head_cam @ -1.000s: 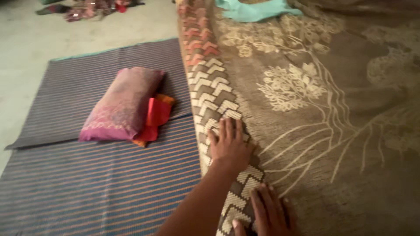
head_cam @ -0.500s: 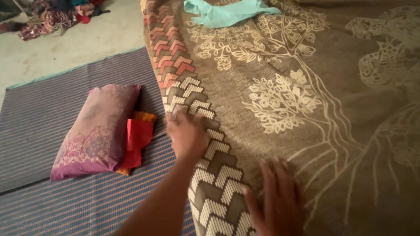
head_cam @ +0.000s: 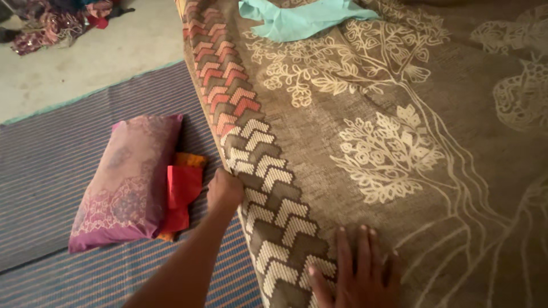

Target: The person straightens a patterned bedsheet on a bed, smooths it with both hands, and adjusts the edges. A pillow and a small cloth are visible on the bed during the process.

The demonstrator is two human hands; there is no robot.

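Observation:
A brown bedcover (head_cam: 365, 142) with cream tree patterns and a chevron border (head_cam: 240, 120) lies over a bed on the right. My left hand (head_cam: 224, 191) is closed on the border's hanging edge at the bedside. Lower down, my right hand (head_cam: 359, 274) rests flat on the cover with its fingers spread, just right of the chevron band.
A purple patterned pillow (head_cam: 128, 182) lies on a striped floor mat (head_cam: 51, 159) to the left, with red and orange folded cloth (head_cam: 181, 194) beside it. A light blue cloth (head_cam: 302, 17) sits on the bed's far end. Crumpled clothes (head_cam: 57, 20) lie on the bare floor.
My left hand has gone from lying flat on the chevron border to gripping its edge at the bedside. The right hand stayed pressed on the cover. The view shifted slightly.

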